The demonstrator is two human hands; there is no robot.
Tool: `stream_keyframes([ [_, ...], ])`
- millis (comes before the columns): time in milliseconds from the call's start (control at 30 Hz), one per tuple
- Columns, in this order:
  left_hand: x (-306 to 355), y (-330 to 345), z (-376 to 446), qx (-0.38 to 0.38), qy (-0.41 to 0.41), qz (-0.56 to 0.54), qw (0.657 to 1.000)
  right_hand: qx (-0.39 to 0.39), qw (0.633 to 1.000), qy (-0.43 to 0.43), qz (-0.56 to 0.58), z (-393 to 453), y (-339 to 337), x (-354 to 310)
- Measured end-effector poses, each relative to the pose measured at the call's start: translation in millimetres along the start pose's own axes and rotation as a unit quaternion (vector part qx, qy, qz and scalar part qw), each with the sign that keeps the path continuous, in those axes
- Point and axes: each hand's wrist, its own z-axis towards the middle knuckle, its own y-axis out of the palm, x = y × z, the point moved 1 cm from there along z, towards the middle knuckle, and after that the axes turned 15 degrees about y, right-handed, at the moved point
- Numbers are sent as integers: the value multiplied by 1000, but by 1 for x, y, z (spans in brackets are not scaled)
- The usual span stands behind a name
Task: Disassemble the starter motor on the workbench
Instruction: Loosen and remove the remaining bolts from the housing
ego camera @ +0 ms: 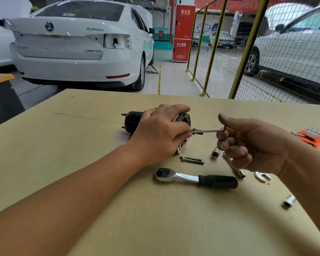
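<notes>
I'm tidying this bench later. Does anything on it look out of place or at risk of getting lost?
Mostly loose small parts. One socket lies alone near the cardboard's right edge, far from the ratchet. Another socket and two removed bolts lie scattered beside the starter motor. Nothing looks spilled or damaged.

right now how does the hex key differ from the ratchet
The hex key is a thin bare L-shaped rod; the ratchet is thicker, with a round head and a black grip. The hex key is held off the table by the right hand, its tip at the motor; the ratchet lies on the table, untouched. Both are metal tools.
</notes>
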Motion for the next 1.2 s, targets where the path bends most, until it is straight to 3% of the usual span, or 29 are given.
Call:
stream_keyframes([
  [100,-4,1,-3,4,15,0,1000,-33,999,-21,-27,3,-3,2],
  [200,-7,-1,-6,0,17,-16,1000,34,984,-86,-154,3,-7,3],
  [233,-8,-2,-6,-5,18,-18,1000,101,956,-126,-246,4,-7,4],
  [267,-8,-2,-6,-11,19,-17,1000,185,900,-171,-355,4,-5,5],
  [333,-7,-2,-6,-19,19,-14,1000,336,751,-258,-507,10,-4,5],
  [367,-7,-1,-5,-18,18,-12,1000,372,705,-291,-530,12,-3,5],
  [400,-6,-1,-5,-13,16,-11,1000,385,688,-309,-531,12,-3,4],
  [433,-6,-1,-5,-6,14,-8,1000,381,706,-308,-511,11,-3,4],
  [533,-5,1,-4,15,4,-7,1000,287,880,-162,-341,7,-3,3],
  [567,-5,2,-3,21,2,-11,1000,259,915,-107,-291,6,-4,4],
  [700,-7,2,-3,32,5,-19,999,184,970,-51,-153,10,-7,4],
  [800,-9,3,-5,32,19,-23,999,140,984,-55,-100,13,-2,5],
  [867,-14,3,-8,35,32,-30,998,146,973,-117,-136,14,-4,6],
  [933,-23,0,-12,34,32,-51,998,194,921,-224,-254,10,-4,6],
  [1033,-41,-9,-20,-7,-15,-45,999,278,785,-367,-415,3,-3,5],
  [1067,-48,-11,-22,-30,-35,-45,998,280,772,-387,-421,2,-4,5],
  [1100,-54,-12,-23,-54,-49,-47,996,265,785,-393,-399,3,-3,6],
  [1200,-65,-13,-29,-87,-58,-46,993,134,904,-357,-194,9,1,8],
])
